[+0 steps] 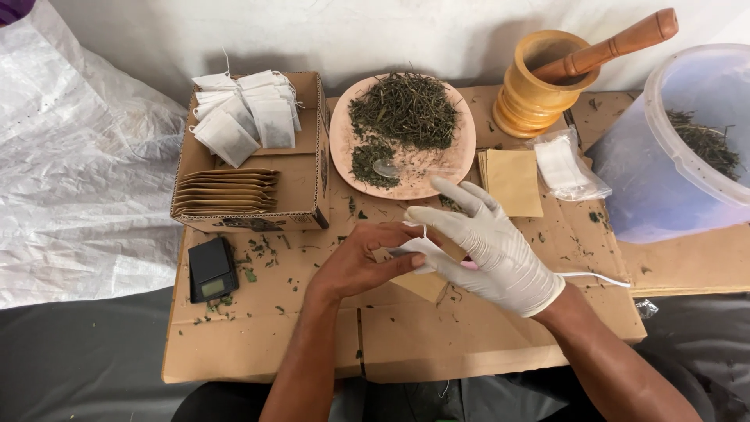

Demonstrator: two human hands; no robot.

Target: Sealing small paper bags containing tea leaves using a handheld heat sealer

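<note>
both hands meet over the middle of the cardboard sheet (469,344), and between them sits a small white tea bag (418,252). the bare left hand (359,262) pinches it, thumb and fingertips closed on the bag's left side. the gloved right hand (488,246) cups it from the other side, lower fingers curled around the bag, index and middle fingers stretched out loose toward the plate. so both are gripping the one bag, just above the cardboard, in front of the pink plate (402,137) of dried green herbs.

that bag looks feather-light and soft, thin filter paper by the look of it, likely to crumple or tear under a hard squeeze. the edges and the gathered top, where a thin string shows, look the safest places to hold; pressing the middle would probably push the filling about.

around them: a small spoon (384,167) lies on the plate among crushed leaf. to the left, an open cardboard box (308,191) holds a row of finished white bags (242,113) and a stack of tan envelopes (226,191). a black pocket scale (212,270) rests just below the box. on the right, loose tan envelopes (512,181), a clear packet of empty white bags (566,164), a wooden mortar (531,94) with its pestle (609,47) leaning in it, and a clear plastic tub (672,156) with more dried herb.
</note>
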